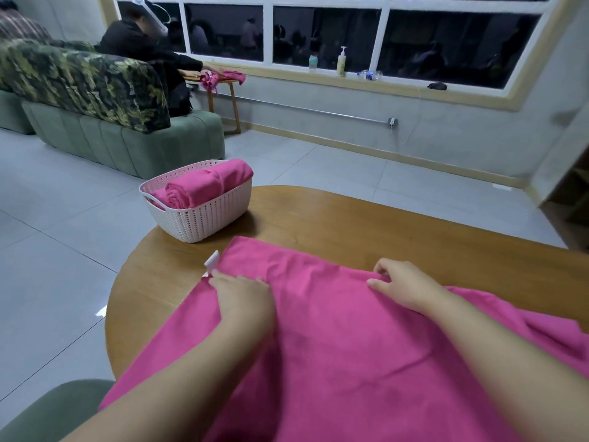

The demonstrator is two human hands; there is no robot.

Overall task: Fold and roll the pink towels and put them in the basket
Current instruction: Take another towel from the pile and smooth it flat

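A large pink towel (pixel 334 330) lies spread over the near part of a round wooden table (pixel 350 215), hanging over its near edge. My left hand (pixel 243 296) rests palm down on the towel's left edge, beside a white tag (pixel 212 260). My right hand (pixel 404 285) pinches a fold of the towel near its far edge. A white woven basket (pixel 204 215) stands at the table's far left with a rolled pink towel (pixel 207 183) inside.
A green sofa (pixel 127 141) with a patterned cover stands beyond the table on the left, and a person in black sits there at a small wooden side table (pixel 223 90) with pink cloth. A green chair edge (pixel 57 406) shows at bottom left. Bottles stand on the windowsill.
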